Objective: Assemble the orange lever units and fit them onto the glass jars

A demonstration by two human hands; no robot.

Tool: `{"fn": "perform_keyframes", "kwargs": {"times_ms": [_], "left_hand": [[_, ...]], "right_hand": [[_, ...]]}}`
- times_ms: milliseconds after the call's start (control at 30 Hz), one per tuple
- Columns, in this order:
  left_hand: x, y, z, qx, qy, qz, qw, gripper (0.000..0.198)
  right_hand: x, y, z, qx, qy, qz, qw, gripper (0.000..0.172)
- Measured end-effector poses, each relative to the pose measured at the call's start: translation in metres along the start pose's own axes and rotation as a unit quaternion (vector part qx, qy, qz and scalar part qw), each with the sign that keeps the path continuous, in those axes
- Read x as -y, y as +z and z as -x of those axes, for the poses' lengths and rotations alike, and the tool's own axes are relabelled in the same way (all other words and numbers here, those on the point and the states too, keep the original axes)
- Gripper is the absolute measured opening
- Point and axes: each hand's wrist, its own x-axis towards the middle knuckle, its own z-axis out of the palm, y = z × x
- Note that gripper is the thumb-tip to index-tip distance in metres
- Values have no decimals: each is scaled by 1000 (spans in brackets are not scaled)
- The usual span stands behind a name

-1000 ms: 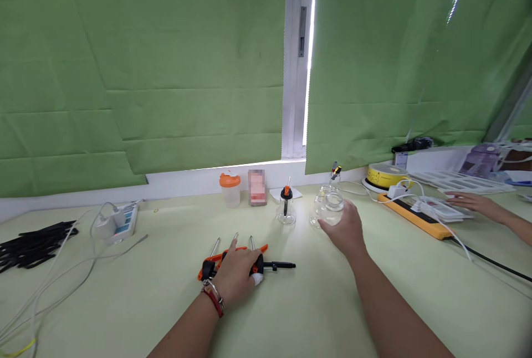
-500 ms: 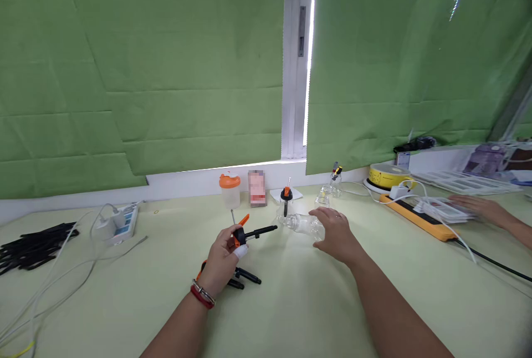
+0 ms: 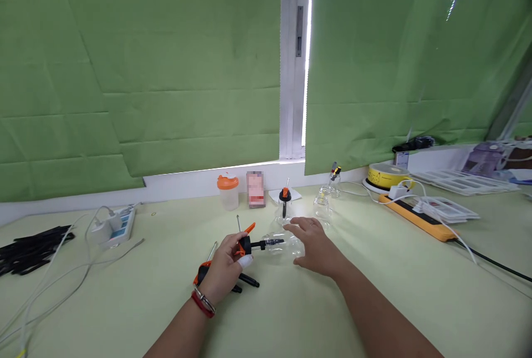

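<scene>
My left hand [image 3: 223,265] is closed on a black-and-orange bottle pump head [image 3: 245,246], its thumb bandaged in white. The black tube of that head points right and sits inside the mouth of a clear bottle [image 3: 286,244] lying on its side. My right hand [image 3: 315,247] is wrapped round the far end of this bottle, partly hiding it. Beneath my left hand lie more black-and-orange pump heads [image 3: 202,273], partly covered. Just behind the bottle, a similar clear bottle [image 3: 282,214] stands upright with a pump head [image 3: 285,195] in it.
Toward the window stand an orange-lidded cup [image 3: 228,192], a pink box [image 3: 255,189] and clear bottles [image 3: 323,203]. An orange power strip [image 3: 419,218] with white cables lies right. Black strips [image 3: 31,250] and a white power strip [image 3: 124,228] are on the left.
Both hands have come together: the bottle moved left and nearer me, and the pump head's tube entered its mouth. Another person's hand at the right has left the view.
</scene>
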Motion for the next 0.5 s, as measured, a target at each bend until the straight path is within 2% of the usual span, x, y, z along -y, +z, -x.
{"fn": "perform_keyframes", "kwargs": {"times_ms": [233, 500], "left_hand": [[4, 4, 1, 21, 31, -34, 999, 45], [-3, 8, 3, 42, -2, -2, 999, 45]], "right_hand": [[16, 3, -3, 8, -39, -8, 999, 77], [19, 3, -2, -8, -44, -12, 999, 75]]}}
